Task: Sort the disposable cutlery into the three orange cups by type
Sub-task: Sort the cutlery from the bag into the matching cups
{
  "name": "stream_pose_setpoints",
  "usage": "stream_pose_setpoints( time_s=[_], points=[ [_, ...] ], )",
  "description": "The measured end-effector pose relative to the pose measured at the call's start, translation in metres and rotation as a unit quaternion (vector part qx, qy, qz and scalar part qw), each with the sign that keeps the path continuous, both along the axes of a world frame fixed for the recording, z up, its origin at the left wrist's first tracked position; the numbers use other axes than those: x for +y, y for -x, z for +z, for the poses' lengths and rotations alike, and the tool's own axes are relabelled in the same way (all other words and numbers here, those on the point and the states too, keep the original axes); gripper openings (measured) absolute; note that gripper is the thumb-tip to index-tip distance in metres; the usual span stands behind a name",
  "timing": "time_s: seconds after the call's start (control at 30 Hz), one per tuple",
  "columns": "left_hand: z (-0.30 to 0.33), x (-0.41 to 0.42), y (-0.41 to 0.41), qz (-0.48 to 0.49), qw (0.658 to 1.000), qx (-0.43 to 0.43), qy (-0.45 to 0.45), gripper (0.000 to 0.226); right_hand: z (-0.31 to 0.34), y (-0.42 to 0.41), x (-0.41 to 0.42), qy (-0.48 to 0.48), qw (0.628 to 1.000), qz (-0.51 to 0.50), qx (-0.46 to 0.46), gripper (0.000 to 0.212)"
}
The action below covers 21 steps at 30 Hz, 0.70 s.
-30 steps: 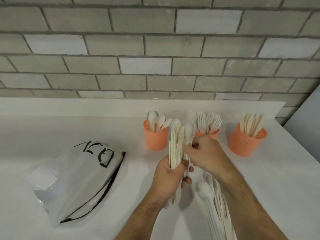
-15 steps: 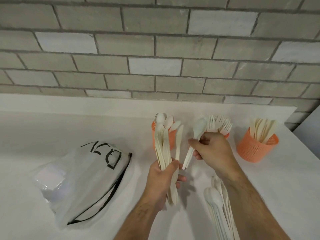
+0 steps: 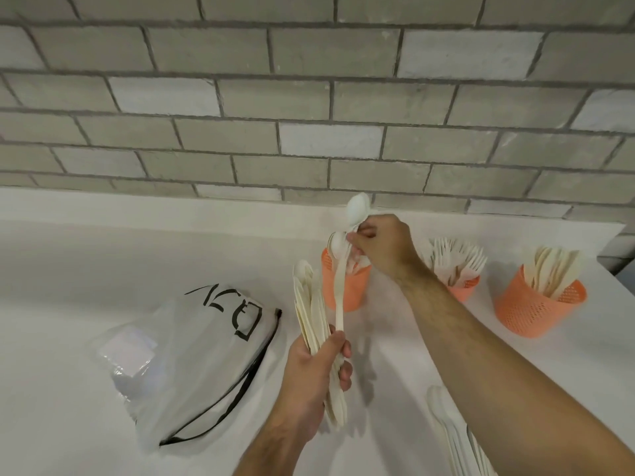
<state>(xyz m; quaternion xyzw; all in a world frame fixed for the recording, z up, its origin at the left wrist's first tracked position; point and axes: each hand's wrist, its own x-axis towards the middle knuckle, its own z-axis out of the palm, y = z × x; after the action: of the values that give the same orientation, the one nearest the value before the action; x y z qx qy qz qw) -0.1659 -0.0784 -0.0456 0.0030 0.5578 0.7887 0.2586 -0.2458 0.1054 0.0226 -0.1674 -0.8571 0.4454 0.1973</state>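
Spoon [image 3: 358,209] time: my right hand [image 3: 385,250] is pinching one by the handle, bowl up, right above the left orange cup [image 3: 343,286] where the other spoons stand. Its long axis runs roughly upright, handle pointing down toward the rim, so I reckon it just needs lowering in. My left hand [image 3: 314,369] sits nearer me, fingers wrapped round a bundle of mixed cutlery [image 3: 311,304] standing upright just left of that cup. Fork cup [image 3: 460,285] and knife cup [image 3: 539,304] are off to the right. White counter [image 3: 103,255], grey brick wall [image 3: 309,97] behind, plastic bag [image 3: 192,355] lying left, more loose cutlery [image 3: 457,431] under my right forearm.
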Motion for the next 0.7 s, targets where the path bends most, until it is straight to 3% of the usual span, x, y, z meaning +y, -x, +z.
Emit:
stream_pose_setpoints(
  time_s=[0.17,0.23,0.3,0.4,0.53,0.63,0.7],
  points=[
    [0.005,-0.005,0.001,-0.033,0.999,0.01,-0.021,0.006,0.001,-0.008,0.002,-0.031,0.999,-0.026,-0.035,0.033],
    [0.007,-0.005,0.001,-0.057,0.998,0.011,-0.031,0.006,0.01,-0.02,0.001,-0.045,0.999,-0.027,-0.004,0.022],
    [0.008,-0.005,0.001,-0.086,0.995,0.015,-0.043,0.005,0.015,-0.031,-0.002,-0.001,1.0,0.027,0.004,0.013],
    [0.011,-0.004,0.0,-0.127,0.989,0.011,-0.074,0.01,0.019,-0.046,-0.004,0.101,0.987,0.121,-0.028,0.024],
    [0.014,-0.004,-0.001,-0.157,0.975,-0.026,-0.154,0.013,0.01,-0.062,0.012,0.194,0.955,0.203,-0.099,0.021],
    [0.015,-0.003,-0.001,-0.201,0.957,-0.049,-0.205,0.019,-0.008,-0.072,0.01,0.268,0.9,0.3,-0.17,0.018],
    [0.016,-0.003,-0.002,-0.241,0.941,-0.055,-0.23,0.02,-0.017,-0.076,0.002,0.334,0.858,0.357,-0.159,0.017]
  ],
)
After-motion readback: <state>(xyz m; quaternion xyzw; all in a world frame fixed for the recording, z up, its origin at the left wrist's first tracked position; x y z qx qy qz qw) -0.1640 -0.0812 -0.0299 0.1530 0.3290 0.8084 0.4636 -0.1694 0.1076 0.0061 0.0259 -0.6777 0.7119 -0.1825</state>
